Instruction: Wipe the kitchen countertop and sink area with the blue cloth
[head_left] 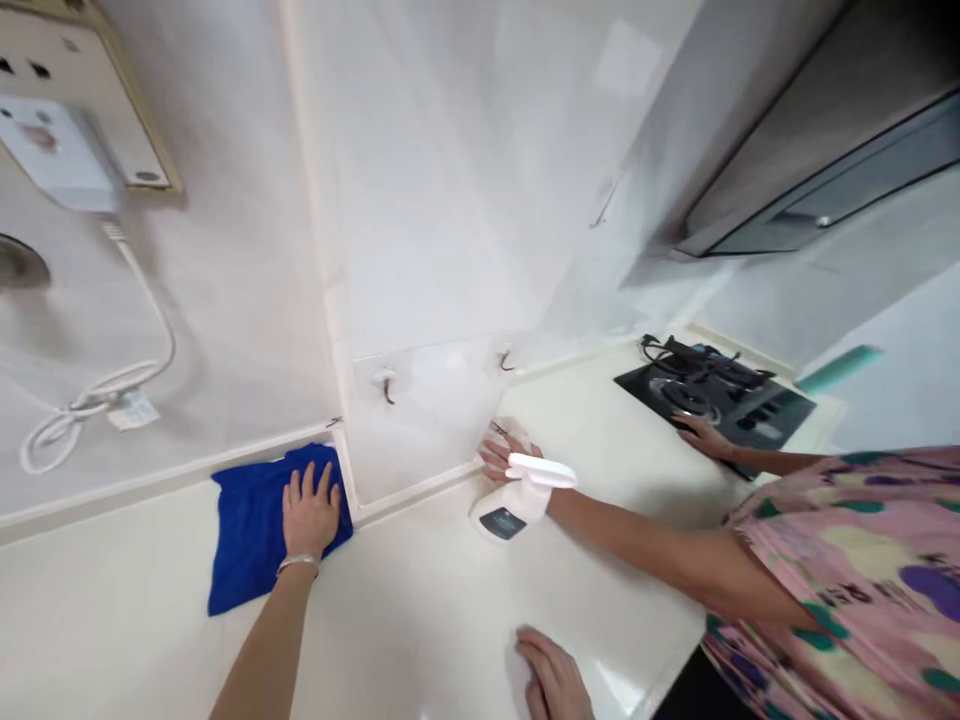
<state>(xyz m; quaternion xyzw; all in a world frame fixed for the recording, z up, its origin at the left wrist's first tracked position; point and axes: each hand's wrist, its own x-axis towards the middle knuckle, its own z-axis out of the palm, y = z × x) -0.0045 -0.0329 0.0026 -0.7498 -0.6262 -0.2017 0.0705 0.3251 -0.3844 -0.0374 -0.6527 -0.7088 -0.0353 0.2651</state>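
My left hand [311, 515] lies flat, fingers spread, on a blue cloth [247, 540] against the wall corner at the left. A bracelet circles that wrist. Near the bottom edge of the head view, my right hand [555, 678] rests on the white counter [405, 600] with its fingers stretched out and nothing in them; part of it is cut off by the frame. Between my hands, farther back, stands a white spray bottle [514, 505] with a dark label, apart from both of them.
A co-worker in a patterned top stands at the right. One co-worker hand [506, 455] presses a pale cloth near the wall; the other [703, 437] rests at the black cooktop [776, 415]. Wall hooks [388, 388], a charger [64, 150] with coiled cable and a range hood [810, 150] surround the counter.
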